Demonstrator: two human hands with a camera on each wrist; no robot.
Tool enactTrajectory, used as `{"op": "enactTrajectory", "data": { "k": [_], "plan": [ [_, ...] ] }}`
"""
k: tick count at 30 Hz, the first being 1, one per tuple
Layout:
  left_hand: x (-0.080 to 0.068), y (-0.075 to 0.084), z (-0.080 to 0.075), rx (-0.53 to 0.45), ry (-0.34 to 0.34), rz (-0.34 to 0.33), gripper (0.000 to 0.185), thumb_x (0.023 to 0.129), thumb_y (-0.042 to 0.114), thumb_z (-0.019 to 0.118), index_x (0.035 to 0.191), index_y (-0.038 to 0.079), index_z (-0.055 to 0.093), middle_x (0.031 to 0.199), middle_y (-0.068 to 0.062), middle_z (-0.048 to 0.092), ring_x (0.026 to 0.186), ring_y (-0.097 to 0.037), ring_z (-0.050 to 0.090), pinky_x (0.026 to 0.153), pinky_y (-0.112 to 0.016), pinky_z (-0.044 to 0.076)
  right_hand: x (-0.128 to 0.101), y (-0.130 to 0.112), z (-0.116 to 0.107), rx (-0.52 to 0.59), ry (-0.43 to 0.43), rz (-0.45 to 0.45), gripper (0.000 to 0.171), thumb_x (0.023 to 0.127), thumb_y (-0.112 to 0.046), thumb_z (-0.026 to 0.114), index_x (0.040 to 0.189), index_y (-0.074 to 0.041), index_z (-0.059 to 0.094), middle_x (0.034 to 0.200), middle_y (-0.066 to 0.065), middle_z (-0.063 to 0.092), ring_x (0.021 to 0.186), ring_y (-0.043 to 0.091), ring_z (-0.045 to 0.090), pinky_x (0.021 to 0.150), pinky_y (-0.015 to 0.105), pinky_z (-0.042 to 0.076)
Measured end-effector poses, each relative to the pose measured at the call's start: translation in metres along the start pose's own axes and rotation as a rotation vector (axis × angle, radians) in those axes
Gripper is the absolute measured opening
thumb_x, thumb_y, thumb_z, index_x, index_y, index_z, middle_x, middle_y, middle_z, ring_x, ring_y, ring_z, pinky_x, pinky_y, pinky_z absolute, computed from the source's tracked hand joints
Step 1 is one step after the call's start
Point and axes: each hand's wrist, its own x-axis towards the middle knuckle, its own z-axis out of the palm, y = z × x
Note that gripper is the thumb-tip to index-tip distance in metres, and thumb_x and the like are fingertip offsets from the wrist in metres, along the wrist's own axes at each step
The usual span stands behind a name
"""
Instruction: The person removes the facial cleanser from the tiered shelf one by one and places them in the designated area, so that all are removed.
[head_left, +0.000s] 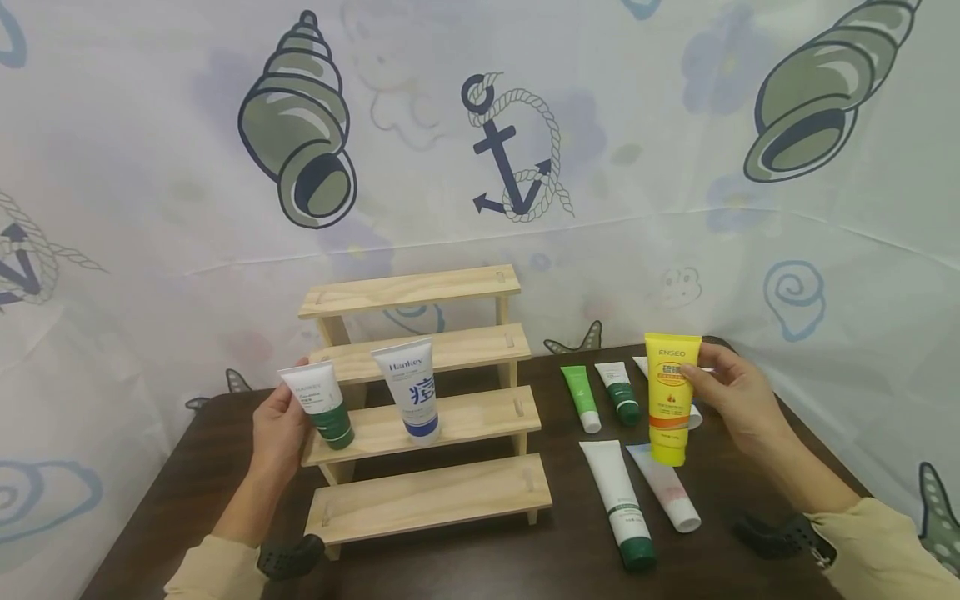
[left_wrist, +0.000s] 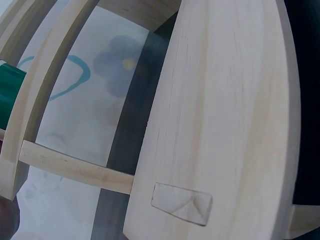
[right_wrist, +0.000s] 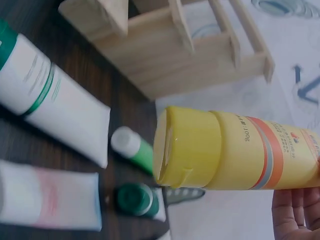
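Note:
My left hand [head_left: 279,423] holds a white and green tube [head_left: 322,406] by its side, upright at the left end of the second shelf from the bottom. To its right on that shelf stands a white tube with blue lettering and a blue cap [head_left: 411,392]. In the left wrist view only the green end of the held tube [left_wrist: 9,95] shows, at the left edge. My right hand [head_left: 738,398] pinches a yellow tube [head_left: 672,396] between thumb and fingers, cap down, raised over the tubes on the right. The right wrist view shows its yellow cap [right_wrist: 190,147] up close.
The four-step wooden rack [head_left: 427,500] stands on the dark table [head_left: 540,562]. On the right lie a green tube [head_left: 581,398], a small white and green tube [head_left: 618,392], a large white tube [head_left: 617,500] and a pink and white tube [head_left: 666,490]. A patterned cloth [head_left: 600,275] hangs behind.

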Motion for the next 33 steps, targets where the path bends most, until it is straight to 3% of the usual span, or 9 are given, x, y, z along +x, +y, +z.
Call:
{"op": "enactTrajectory", "data": {
  "k": [6,9,12,15,17,28,33],
  "plan": [
    [-0.001,0.000,-0.001,0.003,-0.007,0.003,0.050,0.102,0.028,0.050,0.146,0.005,0.042,0.159,-0.001,0.033,0.152,-0.016,0.022,0.127,-0.037,0.017,0.002,0.019,-0.019,-0.058,-0.048,0.042,0.051,0.100,-0.020,0.056,0.136,0.011,0.039,0.095,-0.025,0.053,0.085,-0.008,0.056,0.073,0.010,0.052],
    [-0.002,0.000,-0.001,0.005,-0.010,0.003,0.050,0.102,0.028,0.050,0.147,0.006,0.041,0.159,-0.001,0.032,0.152,-0.017,0.022,0.127,-0.037,0.017,0.002,0.027,-0.027,-0.111,-0.074,0.076,0.056,0.100,-0.022,0.055,0.139,0.014,0.035,0.093,-0.026,0.053,0.084,-0.009,0.056,0.072,0.011,0.052],
    [-0.001,0.001,0.000,0.012,-0.004,-0.002,0.050,0.103,0.028,0.050,0.147,0.006,0.042,0.159,0.001,0.032,0.152,-0.017,0.022,0.127,-0.037,0.018,0.002,0.035,-0.033,-0.180,-0.116,0.128,0.059,0.101,-0.024,0.054,0.141,0.015,0.034,0.102,-0.012,0.059,0.084,-0.006,0.055,0.073,0.013,0.053],
    [-0.001,0.001,0.000,0.011,0.001,0.003,0.049,0.103,0.028,0.050,0.146,0.005,0.043,0.159,-0.001,0.032,0.152,-0.017,0.023,0.127,-0.037,0.018,0.001,0.042,-0.038,-0.253,-0.163,0.203,0.063,0.100,-0.028,0.055,0.141,0.015,0.034,0.116,0.016,0.061,0.086,0.003,0.057,0.072,0.015,0.053],
    [-0.001,0.000,0.000,0.009,0.001,0.007,0.049,0.102,0.027,0.050,0.146,0.005,0.043,0.159,-0.001,0.032,0.152,-0.018,0.023,0.127,-0.038,0.018,0.000,0.048,-0.040,-0.274,-0.202,0.250,0.065,0.100,-0.031,0.055,0.142,0.015,0.033,0.125,0.031,0.054,0.089,0.009,0.058,0.074,0.018,0.055],
    [-0.002,0.001,0.000,0.027,0.004,-0.008,0.050,0.102,0.032,0.050,0.145,0.007,0.045,0.158,0.002,0.035,0.152,-0.015,0.022,0.127,-0.037,0.016,-0.006,0.080,-0.045,-0.327,-0.309,0.380,0.071,0.100,-0.035,0.055,0.141,0.018,0.031,0.130,0.037,0.051,0.097,0.020,0.062,0.092,0.044,0.058],
    [-0.002,0.002,0.001,0.011,0.005,-0.003,0.049,0.102,0.030,0.051,0.144,0.005,0.045,0.158,0.001,0.035,0.152,-0.016,0.021,0.127,-0.037,0.015,-0.007,0.090,-0.043,-0.336,-0.331,0.407,0.070,0.100,-0.033,0.055,0.140,0.019,0.032,0.132,0.039,0.047,0.102,0.027,0.062,0.093,0.050,0.055]
  ]
}}
